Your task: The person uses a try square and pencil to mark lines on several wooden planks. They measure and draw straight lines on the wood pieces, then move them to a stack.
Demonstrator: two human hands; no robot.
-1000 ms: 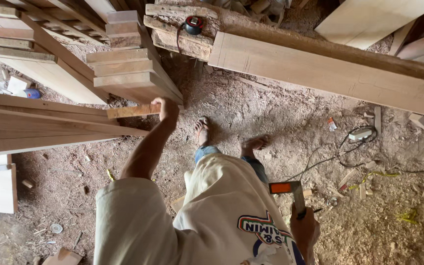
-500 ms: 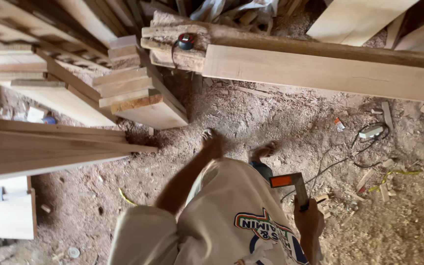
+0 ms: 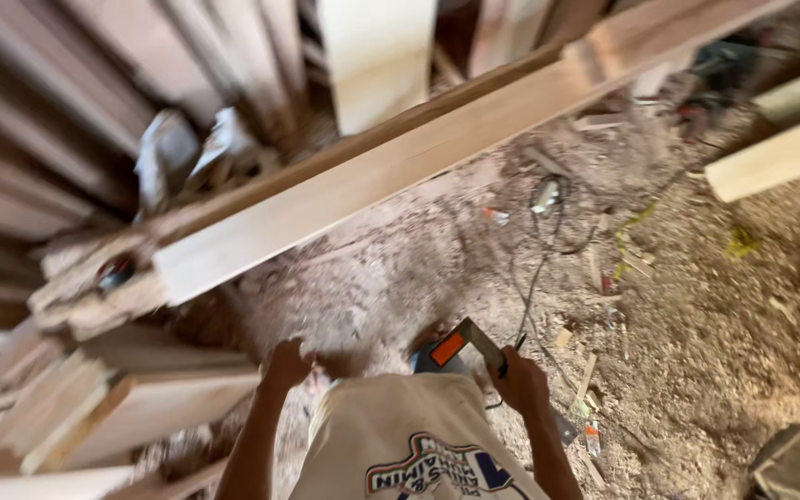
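Over the sawdust floor, a try square is clamped in the right hand; left hand fingers curled, empty; the blade should be kept steady near the long plank.

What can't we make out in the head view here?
- Tool with an orange patch in the right hand: lower part hidden by the hand; kind unclear.
- Left hand: motion-blurred; fingers not separable; whether it touches the stacked boards cannot be told.
- Feet: hidden behind the person's shirt.
- Dark round object at the long plank's end: blurred, unidentifiable.
- Top left timber: smeared by blur, cut by the frame edge.
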